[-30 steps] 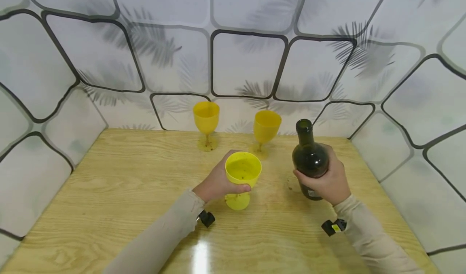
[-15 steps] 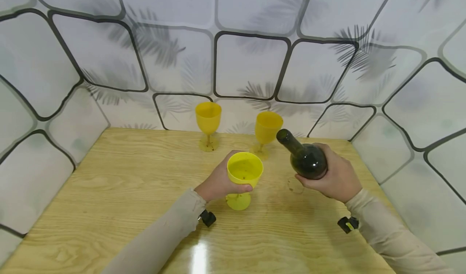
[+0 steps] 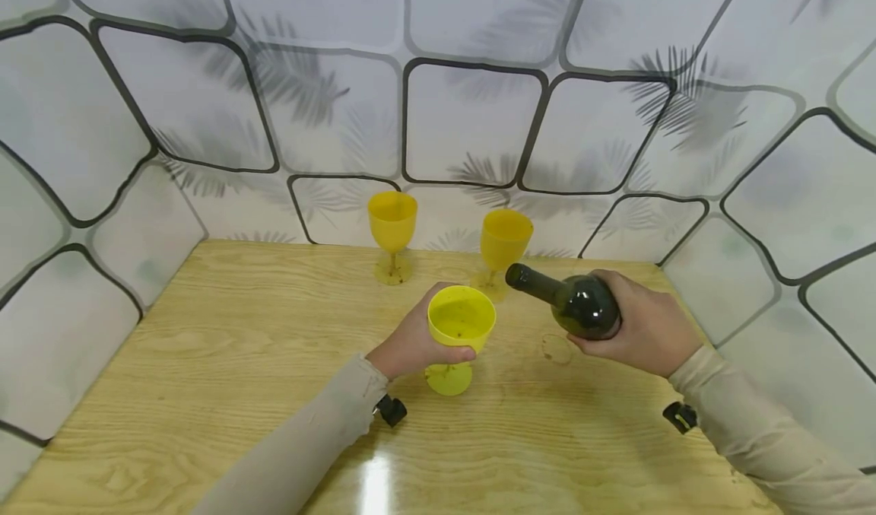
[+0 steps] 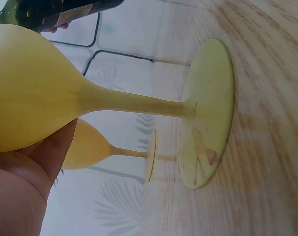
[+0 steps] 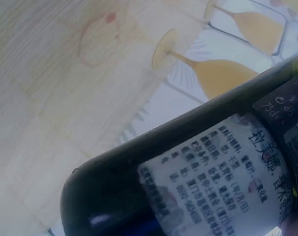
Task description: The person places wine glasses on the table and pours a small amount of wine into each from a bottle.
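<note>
My left hand (image 3: 414, 344) grips the bowl of a yellow goblet (image 3: 461, 321), thumb at the front, other fingers mostly hidden behind it. In the left wrist view the goblet's foot (image 4: 207, 118) stands on the wooden table. My right hand (image 3: 646, 325) holds a dark green wine bottle (image 3: 585, 307) off the table. The bottle lies tilted far over, its neck (image 3: 541, 284) pointing left and its mouth a little right of the goblet's rim, apart from it. A white printed label (image 5: 217, 182) shows in the right wrist view. No liquid is seen leaving the mouth.
Two more yellow goblets stand behind near the wall, one at the left (image 3: 392, 222) and one at the right (image 3: 505, 240), close behind the bottle's neck. A ring-shaped stain (image 3: 557, 349) marks the table (image 3: 274, 332). Patterned walls (image 3: 472, 119) enclose the back and sides.
My right hand has lifted the bottle and tipped it from upright to nearly level, its neck swinging left towards the goblet. My left hand and its goblet have stayed in place.
</note>
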Tool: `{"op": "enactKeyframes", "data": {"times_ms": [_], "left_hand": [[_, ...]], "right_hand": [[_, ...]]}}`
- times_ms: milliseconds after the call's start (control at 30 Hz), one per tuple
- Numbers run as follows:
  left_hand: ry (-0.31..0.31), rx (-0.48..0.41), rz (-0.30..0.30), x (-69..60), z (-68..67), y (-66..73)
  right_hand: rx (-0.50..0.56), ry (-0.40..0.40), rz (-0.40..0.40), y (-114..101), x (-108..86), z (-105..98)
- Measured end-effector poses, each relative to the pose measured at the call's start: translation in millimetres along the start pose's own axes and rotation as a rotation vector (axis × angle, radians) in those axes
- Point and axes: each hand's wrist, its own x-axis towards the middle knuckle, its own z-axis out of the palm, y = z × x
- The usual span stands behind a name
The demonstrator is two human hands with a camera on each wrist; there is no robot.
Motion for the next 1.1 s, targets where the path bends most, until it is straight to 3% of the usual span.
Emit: {"op": "enactKeyframes", "data": {"times_ms": [200,433,800,1100], "left_hand": [[0.002,-0.005,0.015,-0.3,0.8,1.2],[-0.002,-0.014,0.030,-0.2,1.0,0.7],[0.002,-0.019,0.022,0.0,0.8,-0.5],[0.007,-0.011,0.002,-0.2,1.3,1.1]], "right_hand": [[-0.029,-0.057,-0.031,1.5,2.5,-5.2],[-0.064,-0.062,-0.083,1.1,5.9,-9.7],[-0.099,-0.137,-0.100,-1.6,13.3,-18.4],[-0.128,-0.123,-0.178,-1.7,19.0,-21.8]]}}
